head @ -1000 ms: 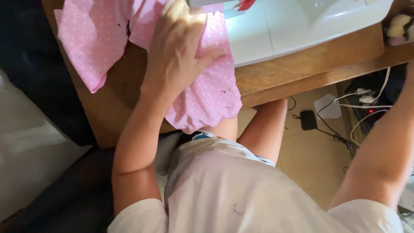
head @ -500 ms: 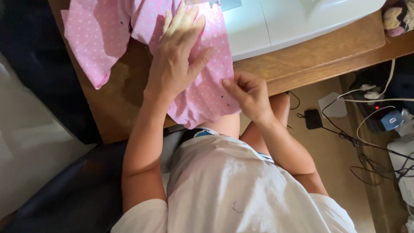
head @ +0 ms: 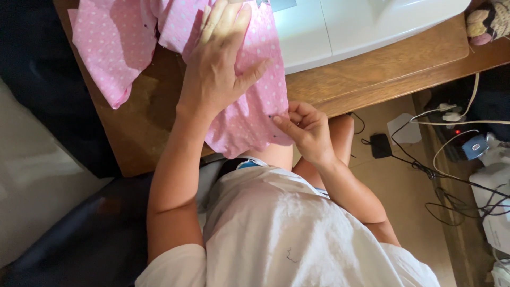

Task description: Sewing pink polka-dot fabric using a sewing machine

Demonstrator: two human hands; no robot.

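A wooden table [head: 372, 74] is seen across the far half of the view, w/ a white sewing machine [head: 361, 26] sat on its far right part. Draped over the table's left-centre is a pink fabric w/ white dots [head: 114, 40], bunched up at the far left and hanging a bit over the near edge approx in the middle of the frame. The left hand [head: 218, 69] is laid flat on top of the fabric, fingers spread fairly wide and pointed away, thumb stuck out to the right, nothing gripped, just pressed down. The right hand [head: 308, 130] is found just right of the fabric's near right edge, fingers curled in narrow and pinched at that edge, right by a tiny dark dot that could be a pin head, can't tell tbh. On the floor at right, a tangle of cables [head: 446, 175] is spread out near a small black adapter [head: 381, 145] and a white plug block [head: 405, 128]. A knitted toy [head: 489, 21] is tucked at the far right corner of the table, only partly in view.
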